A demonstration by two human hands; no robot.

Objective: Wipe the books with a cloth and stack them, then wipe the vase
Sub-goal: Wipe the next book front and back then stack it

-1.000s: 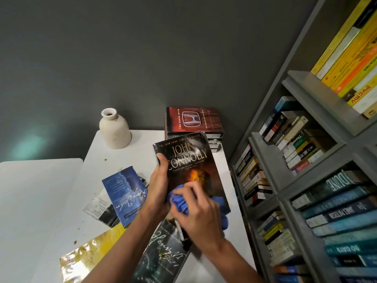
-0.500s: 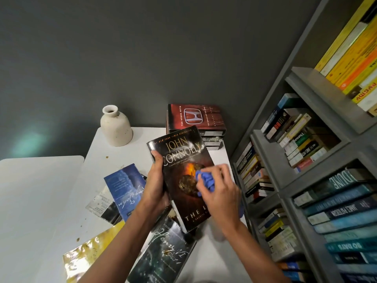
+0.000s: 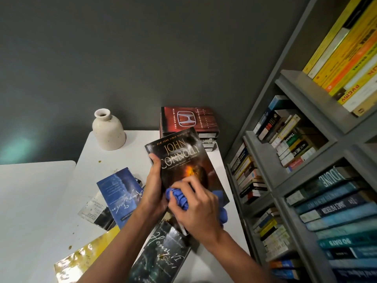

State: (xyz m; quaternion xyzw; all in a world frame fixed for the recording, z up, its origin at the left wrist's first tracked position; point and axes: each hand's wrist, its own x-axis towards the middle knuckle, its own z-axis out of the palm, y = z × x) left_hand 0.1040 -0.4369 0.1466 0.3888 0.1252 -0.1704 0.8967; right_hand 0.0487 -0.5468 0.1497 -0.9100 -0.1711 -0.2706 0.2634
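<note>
Black paperback (image 3: 184, 160) held tilted above the table (image 3: 40, 201), near its right edge, left hand (image 3: 155, 190) clamped on the left edge with thumb on the cover. Right hand (image 3: 195, 213) closed around a bunched blue cloth (image 3: 177, 196), pressed on the lower half of the cover. Stack (image 3: 188, 121) at the back right corner, red book on top; vase (image 3: 108, 129) upright at the back left corner, well apart from the hands. Three or four books (image 3: 118, 195) loose along the front, overlapping. Likely risks: hard pressure low down, levering the paperback out of a one-sided pinch onto the loose books or off the right edge; cloth tail snagging a corner; stack set close to the right edge, toppling if loaded off-centre.
</note>
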